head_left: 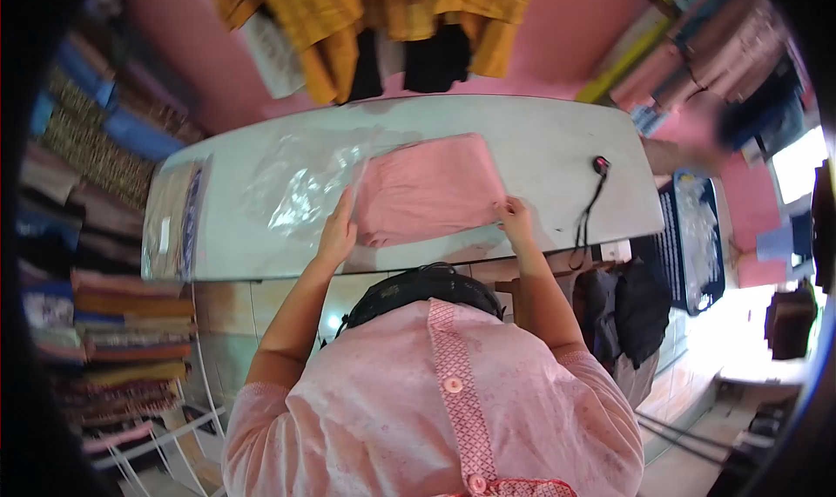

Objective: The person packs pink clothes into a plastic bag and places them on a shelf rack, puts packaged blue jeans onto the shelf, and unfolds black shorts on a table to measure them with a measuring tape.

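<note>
A folded pink garment point(431, 188) lies flat on the white table point(557, 183) in front of me. My left hand point(340, 229) is at its left edge, fingers stretched out along the fabric and the bag's border. At the garment's lower right corner, my right hand point(514, 218) pinches the fabric between thumb and fingers. A clear plastic bag point(300, 192) spreads out to the left, its right edge meeting the garment. I cannot make out whether the garment's edge is inside the bag.
A packed garment in plastic point(171, 223) lies at the table's left end. A small black device with a strap point(599, 163) rests on the right. Yellow clothes point(392, 9) hang behind the table. Folded fabric stacks point(131, 323) fill the left side; a blue crate point(697, 244) stands at right.
</note>
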`<action>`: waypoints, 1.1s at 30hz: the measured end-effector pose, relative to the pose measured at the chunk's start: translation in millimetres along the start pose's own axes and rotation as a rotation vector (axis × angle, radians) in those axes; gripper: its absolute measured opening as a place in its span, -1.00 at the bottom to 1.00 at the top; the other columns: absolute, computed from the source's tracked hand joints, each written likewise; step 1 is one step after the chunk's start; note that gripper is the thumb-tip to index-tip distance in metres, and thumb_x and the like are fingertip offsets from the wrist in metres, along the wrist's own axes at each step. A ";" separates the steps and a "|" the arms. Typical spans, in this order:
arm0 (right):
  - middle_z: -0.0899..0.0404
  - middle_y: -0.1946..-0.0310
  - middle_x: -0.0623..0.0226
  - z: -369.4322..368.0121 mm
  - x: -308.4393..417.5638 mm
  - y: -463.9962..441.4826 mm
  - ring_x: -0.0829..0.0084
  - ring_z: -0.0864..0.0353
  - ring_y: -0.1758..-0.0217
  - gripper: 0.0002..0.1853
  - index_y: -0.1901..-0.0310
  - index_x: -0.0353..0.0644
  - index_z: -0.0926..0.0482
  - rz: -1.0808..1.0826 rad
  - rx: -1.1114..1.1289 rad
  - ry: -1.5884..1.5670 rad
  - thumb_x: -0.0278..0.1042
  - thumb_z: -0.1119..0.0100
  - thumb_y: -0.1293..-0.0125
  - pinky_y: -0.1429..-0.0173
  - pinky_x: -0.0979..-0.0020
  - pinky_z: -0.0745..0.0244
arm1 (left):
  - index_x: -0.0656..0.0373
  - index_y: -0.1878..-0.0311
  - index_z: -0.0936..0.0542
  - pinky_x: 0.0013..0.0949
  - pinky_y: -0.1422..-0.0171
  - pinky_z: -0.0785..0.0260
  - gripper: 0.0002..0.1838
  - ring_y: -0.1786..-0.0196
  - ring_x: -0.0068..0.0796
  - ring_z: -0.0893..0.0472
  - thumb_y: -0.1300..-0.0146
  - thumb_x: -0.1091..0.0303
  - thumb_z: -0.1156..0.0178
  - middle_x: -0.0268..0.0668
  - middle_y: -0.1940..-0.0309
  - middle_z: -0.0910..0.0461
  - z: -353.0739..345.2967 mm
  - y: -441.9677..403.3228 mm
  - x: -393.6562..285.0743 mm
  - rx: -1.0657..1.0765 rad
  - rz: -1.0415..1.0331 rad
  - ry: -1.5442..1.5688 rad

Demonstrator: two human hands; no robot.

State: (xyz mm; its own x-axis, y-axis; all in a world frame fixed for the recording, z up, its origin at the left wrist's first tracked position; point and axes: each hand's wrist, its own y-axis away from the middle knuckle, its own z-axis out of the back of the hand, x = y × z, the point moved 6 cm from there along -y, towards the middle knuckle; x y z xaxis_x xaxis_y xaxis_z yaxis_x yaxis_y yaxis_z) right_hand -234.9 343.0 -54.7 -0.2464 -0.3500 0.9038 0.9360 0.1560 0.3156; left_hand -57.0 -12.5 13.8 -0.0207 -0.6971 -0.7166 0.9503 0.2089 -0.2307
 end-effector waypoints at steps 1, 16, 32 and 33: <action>-0.58 0.15 0.18 14.5 4.1 6.8 0.41 -0.59 0.16 -0.56 -0.09 -0.13 -0.46 0.062 -0.080 0.042 -0.28 -0.24 -0.16 0.27 0.42 -0.53 | 0.26 -0.37 -0.11 -0.15 -0.45 0.05 -0.28 -0.38 0.08 -0.13 -0.01 0.61 0.14 0.09 -0.32 -0.15 -13.7 2.7 2.2 0.005 -0.003 0.033; -0.61 0.30 0.36 404.8 -69.1 88.2 0.60 -0.56 0.35 -0.78 0.10 -0.26 -0.56 0.105 -0.802 -0.405 -0.39 -0.10 -0.26 0.35 0.59 -0.42 | 0.09 -0.38 -0.17 0.03 -0.45 0.17 -0.41 -0.44 -0.09 -0.06 -0.22 0.36 0.14 -0.15 -0.38 -0.14 -112.1 -90.7 -65.6 0.372 0.117 -0.580; -0.50 0.17 0.09 774.8 -339.3 133.7 0.33 -0.48 0.08 -0.62 0.06 -0.39 -0.46 -0.387 -1.406 -0.608 -0.28 -0.14 -0.17 0.08 0.41 -0.37 | 0.03 -0.37 -0.19 0.24 -0.42 0.33 -0.49 -0.48 -0.02 0.15 -0.32 0.35 0.23 -0.20 -0.42 -0.03 -258.1 -118.3 -147.5 0.497 0.329 -0.574; -0.49 0.07 0.02 777.5 -348.4 129.0 0.29 -0.47 -0.03 -0.57 0.00 -0.42 -0.43 -0.408 -1.425 -0.608 -0.28 -0.14 -0.18 -0.02 0.39 -0.37 | 0.03 -0.37 -0.19 0.22 -0.42 0.33 -0.48 -0.48 -0.02 0.15 -0.32 0.35 0.23 -0.20 -0.42 -0.03 -262.0 -117.5 -145.7 0.521 0.316 -0.573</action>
State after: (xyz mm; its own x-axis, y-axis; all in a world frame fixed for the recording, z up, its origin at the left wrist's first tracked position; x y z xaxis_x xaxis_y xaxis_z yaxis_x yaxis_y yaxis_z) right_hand -223.8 1203.2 -104.1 -0.2601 0.3058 0.9159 0.1602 -0.9217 0.3532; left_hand -247.1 244.2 -27.1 0.2985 -0.9291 -0.2183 0.9098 0.2079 0.3593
